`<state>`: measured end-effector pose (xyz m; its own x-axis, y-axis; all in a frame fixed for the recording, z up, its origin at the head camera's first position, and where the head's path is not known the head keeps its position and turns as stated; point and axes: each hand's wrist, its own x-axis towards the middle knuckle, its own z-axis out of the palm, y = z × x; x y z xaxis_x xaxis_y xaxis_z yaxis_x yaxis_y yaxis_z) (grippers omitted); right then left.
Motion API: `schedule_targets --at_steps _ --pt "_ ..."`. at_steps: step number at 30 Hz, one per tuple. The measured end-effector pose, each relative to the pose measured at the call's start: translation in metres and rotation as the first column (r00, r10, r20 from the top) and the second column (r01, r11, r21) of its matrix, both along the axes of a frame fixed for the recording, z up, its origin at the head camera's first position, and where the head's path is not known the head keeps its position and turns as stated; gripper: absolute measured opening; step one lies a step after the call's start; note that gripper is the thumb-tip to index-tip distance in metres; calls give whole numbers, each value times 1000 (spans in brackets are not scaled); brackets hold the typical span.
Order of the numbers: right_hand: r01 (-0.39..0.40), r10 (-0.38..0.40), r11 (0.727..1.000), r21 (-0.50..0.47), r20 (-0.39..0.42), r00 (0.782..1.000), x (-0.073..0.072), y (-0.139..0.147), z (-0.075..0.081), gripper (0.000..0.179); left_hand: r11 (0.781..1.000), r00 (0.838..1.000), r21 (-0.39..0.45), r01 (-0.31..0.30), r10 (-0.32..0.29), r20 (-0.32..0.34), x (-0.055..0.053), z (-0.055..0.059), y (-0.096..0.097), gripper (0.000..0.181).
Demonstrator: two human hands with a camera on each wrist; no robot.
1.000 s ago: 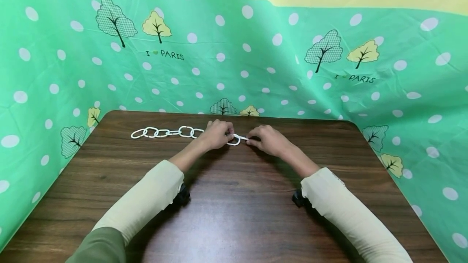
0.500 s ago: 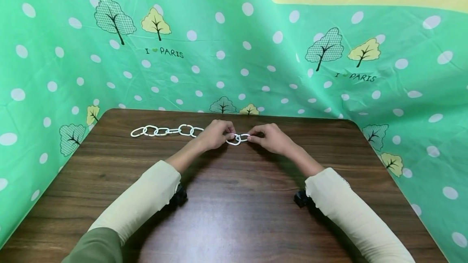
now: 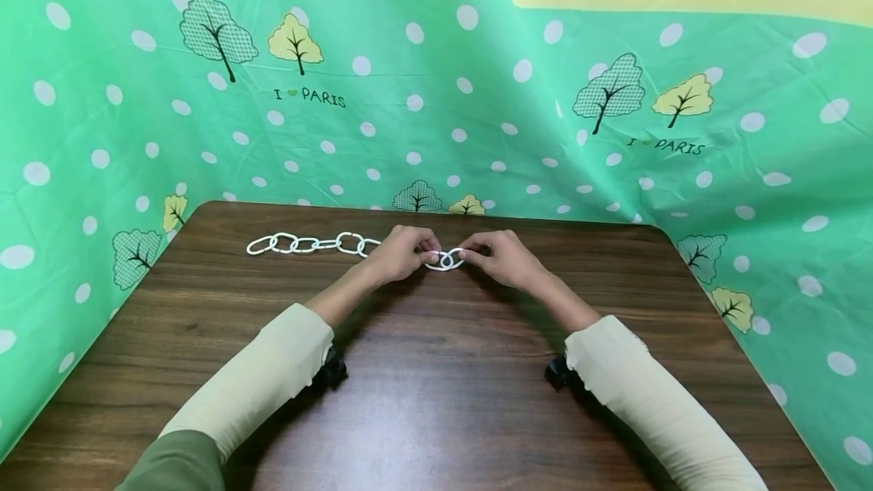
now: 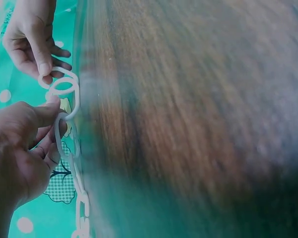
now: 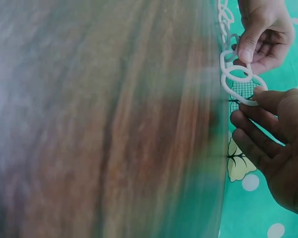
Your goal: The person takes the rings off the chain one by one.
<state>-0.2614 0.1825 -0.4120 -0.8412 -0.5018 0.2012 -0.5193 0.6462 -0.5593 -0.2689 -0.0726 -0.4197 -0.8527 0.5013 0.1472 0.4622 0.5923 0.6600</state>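
Observation:
A chain of white oval links lies along the far side of the table and runs rightward under my left hand. That hand pinches a link near the chain's right end between thumb and fingers. My right hand pinches the end link between thumb and forefinger, its other fingers held loosely apart. The two pinched links cross through each other between the hands. Part of the chain is hidden behind the left hand in the head view.
The dark wood-grain table has its back edge just beyond the hands. A green polka-dot cloth with printed trees hangs behind and at both sides. Black wrist devices sit under the cream sleeves.
The right hand has turned its link from nearly edge-on to an open oval and brought it slightly closer to the left hand. The left hand and the chain have barely moved.

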Motion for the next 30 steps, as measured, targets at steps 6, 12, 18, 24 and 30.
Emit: schedule_targets --at_steps 6,12,18,24,30 --pt "-9 10 1000 13 -70 998 2 -6 3 17 999 1000 38 11 -11 -8 2 1 1 10" --pt "-10 13 999 31 -112 994 4 -11 7 17 998 1000 55 22 -21 -6 3 0 4 11" --pt "-39 47 998 40 -209 977 6 -14 8 15 999 1000 45 20 -19 -5 6 3 7 8" --pt "-58 65 998 33 -255 965 8 -16 10 14 999 1000 38 6 -5 -18 7 3 8 7" --pt "-42 45 999 16 -249 967 10 -18 12 15 1000 995 25 8 -6 -102 0 -8 6 8"
